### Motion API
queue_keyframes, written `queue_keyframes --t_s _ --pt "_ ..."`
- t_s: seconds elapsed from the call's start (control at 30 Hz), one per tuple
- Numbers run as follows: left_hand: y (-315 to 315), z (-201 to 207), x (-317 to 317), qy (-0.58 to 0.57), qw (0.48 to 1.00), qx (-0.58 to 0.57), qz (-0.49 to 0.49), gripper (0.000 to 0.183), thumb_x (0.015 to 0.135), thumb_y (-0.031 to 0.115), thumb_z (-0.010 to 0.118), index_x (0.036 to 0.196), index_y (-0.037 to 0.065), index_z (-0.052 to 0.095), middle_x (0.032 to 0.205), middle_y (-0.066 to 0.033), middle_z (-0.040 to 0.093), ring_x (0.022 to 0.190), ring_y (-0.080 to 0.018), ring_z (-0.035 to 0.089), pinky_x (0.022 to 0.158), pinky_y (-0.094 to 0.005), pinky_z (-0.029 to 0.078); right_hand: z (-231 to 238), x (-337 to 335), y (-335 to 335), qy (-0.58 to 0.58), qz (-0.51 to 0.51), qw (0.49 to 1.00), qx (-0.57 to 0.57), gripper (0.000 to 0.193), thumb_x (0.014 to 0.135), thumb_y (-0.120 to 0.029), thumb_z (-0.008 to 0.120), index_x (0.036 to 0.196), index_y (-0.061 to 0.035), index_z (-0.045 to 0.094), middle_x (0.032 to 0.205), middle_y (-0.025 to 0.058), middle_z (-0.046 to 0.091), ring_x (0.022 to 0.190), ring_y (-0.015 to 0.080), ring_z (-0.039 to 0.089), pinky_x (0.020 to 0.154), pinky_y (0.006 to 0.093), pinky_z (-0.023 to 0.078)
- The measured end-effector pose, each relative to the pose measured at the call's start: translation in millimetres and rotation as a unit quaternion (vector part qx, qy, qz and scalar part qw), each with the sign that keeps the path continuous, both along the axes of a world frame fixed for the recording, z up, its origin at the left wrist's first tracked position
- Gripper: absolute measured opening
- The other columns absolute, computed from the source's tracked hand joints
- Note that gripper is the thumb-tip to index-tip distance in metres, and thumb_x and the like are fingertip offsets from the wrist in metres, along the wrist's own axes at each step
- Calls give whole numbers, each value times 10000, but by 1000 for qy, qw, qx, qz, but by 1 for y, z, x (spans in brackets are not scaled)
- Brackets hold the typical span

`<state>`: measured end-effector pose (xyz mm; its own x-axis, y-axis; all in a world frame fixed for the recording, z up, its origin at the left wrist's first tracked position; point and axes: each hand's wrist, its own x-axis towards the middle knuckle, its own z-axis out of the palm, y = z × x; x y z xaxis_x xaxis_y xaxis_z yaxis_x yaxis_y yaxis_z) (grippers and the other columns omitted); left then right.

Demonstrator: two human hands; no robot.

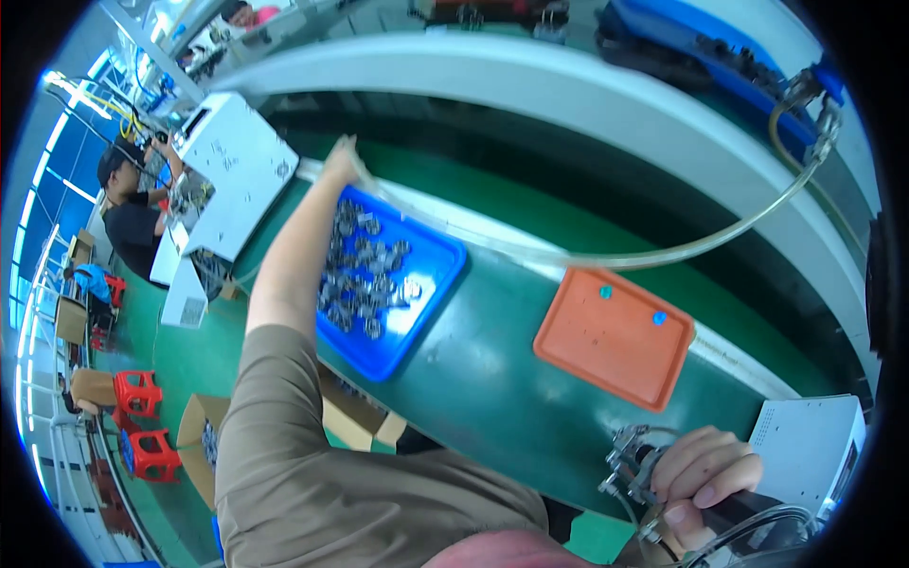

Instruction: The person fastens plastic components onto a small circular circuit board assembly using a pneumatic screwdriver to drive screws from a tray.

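My left arm reaches far out past a blue tray point(445, 270). At its end my left hand point(341, 163) is closed around a translucent hose point(653, 257), which curves away to the right. Many small silvery metal parts point(365, 270) lie in the tray, beneath my left forearm. At the lower right, my right hand point(705, 469) has its fingers curled over the dark body of a metal fixture point(632, 462) with thin tubes and fittings. Its palm side is hidden.
An orange tray point(611, 346) holding two small blue-green pieces sits on the green bench point(483, 360). White machine housings stand at left point(237, 170) and right point(805, 445). A metal valve point(824, 133) feeds the hose. Another person point(137, 213) works at left, near red stools point(151, 454) and cardboard boxes point(199, 431).
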<state>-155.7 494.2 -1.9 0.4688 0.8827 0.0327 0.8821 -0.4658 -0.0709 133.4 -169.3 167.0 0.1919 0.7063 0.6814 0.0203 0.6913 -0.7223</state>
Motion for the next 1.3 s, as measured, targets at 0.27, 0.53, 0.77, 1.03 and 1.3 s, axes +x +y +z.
queue_keyframes --t_s 0.27,0.53,0.77,1.03,1.3 --pt "-11 -1 26 -164 986 37 3 404 903 65 587 1293 9 676 1246 -245 699 1186 -400 654 1042 -442 512 -2 -10 8 53 -69 995 -41 326 708 75 759 897 -71 537 533 43 554 398 185 510 427 300 456" --pt "-107 55 60 -200 966 -59 -154 344 848 210 786 1106 -12 738 1055 -209 757 977 -326 745 893 -403 594 -2 -17 8 65 -69 995 -18 331 711 60 744 910 -71 514 549 43 547 412 185 515 434 298 439" --pt "-375 102 73 -216 879 -121 -406 339 852 337 826 955 39 702 923 -114 683 890 -326 685 781 -419 565 1 -6 -10 40 -57 997 -44 316 734 39 737 919 -71 506 550 32 531 417 185 515 436 305 436" --pt "-486 34 121 -205 787 -173 -555 396 859 409 763 859 32 641 844 -105 598 843 -306 631 740 -421 532 3 14 12 -30 6 998 -58 325 849 -99 723 1072 -140 489 616 1 526 491 156 521 493 313 465" --pt "-488 3 142 -317 754 -188 -544 375 782 351 834 906 57 637 922 -94 634 902 -302 652 766 -410 551 -3 44 8 -105 72 988 -92 304 919 -129 682 1181 -192 544 709 -43 581 573 117 560 521 266 483"
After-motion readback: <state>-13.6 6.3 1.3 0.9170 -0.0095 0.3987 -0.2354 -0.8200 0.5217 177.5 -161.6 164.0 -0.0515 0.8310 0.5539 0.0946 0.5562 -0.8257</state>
